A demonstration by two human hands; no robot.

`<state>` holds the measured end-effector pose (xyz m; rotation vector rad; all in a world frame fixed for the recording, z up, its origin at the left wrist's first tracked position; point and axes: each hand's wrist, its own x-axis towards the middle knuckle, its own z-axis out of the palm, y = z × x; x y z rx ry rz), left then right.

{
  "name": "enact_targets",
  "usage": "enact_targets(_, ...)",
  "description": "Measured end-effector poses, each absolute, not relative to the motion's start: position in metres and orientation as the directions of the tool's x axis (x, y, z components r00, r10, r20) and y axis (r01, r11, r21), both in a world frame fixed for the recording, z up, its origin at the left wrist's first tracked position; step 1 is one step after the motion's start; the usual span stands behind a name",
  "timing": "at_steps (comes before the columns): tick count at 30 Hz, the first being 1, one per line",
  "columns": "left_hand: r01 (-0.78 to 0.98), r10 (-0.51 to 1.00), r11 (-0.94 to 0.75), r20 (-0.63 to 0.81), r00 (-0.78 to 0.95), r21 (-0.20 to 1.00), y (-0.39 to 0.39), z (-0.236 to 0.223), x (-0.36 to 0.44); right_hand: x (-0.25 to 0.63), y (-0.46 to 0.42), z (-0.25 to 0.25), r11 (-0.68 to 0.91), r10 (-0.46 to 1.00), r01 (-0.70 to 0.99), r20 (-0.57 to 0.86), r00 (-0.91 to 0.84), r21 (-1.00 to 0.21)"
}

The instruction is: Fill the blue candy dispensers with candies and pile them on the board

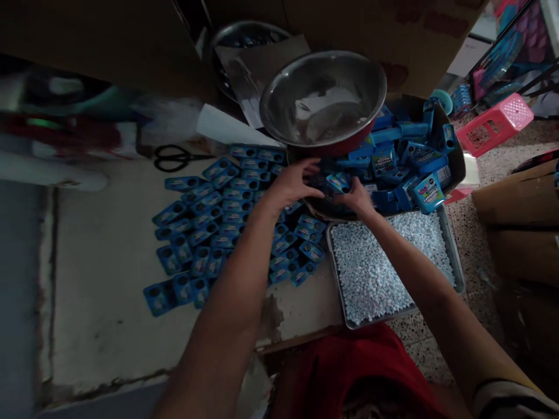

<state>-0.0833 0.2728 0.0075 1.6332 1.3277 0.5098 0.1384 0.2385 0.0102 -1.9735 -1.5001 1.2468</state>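
A pale, stained table is partly covered by rows of blue packets, and scissors are laid beside them. At the carton, on the right, one packet is pinched by the right hand; near it, the left hand is held spread. A bowl is placed behind, a tray of pellets in front. Farther right, a pink stool is seen on speckled floor.

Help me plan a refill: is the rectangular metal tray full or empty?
Filled, not empty: small pale pellets spread nearly edge to edge across the tray; whether it's brimful, I cannot tell.
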Motion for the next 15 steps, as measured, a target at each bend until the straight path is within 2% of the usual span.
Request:
enact_targets(2,0.437,0.939,-0.034,-0.12,0.321,0.899,0.262,0.025,-0.083,0.156,0.231,0.033,-0.118,0.962,0.626,-0.245,-0.119,-0.771)
enact_targets(4,0.379,0.907,-0.073,-0.096,0.409,0.923,0.247,0.044,-0.074,0.17,0.22,0.055,0.131,0.951,0.6,-0.071,-0.301,-0.789)
enact_targets(6,0.34,0.866,-0.079,-0.105,0.489,0.937,0.228,0.059,-0.06,0.182,0.206,0.074,0.247,0.911,0.557,-0.006,-0.413,-0.793)
enact_targets(8,0.366,0.869,-0.105,-0.094,0.486,0.925,0.205,0.065,-0.045,0.191,0.192,0.085,0.278,0.878,0.521,-0.006,-0.479,-0.807)
enact_targets(11,0.466,0.938,-0.116,-0.058,0.343,0.877,0.166,0.059,-0.025,0.202,0.174,0.088,0.282,0.838,0.419,0.009,-0.545,-0.863)
enact_targets(15,0.413,0.993,0.041,-0.083,0.084,0.91,0.116,0.034,-0.003,0.213,0.148,0.078,0.199,0.828,0.234,0.035,-0.559,-0.952)
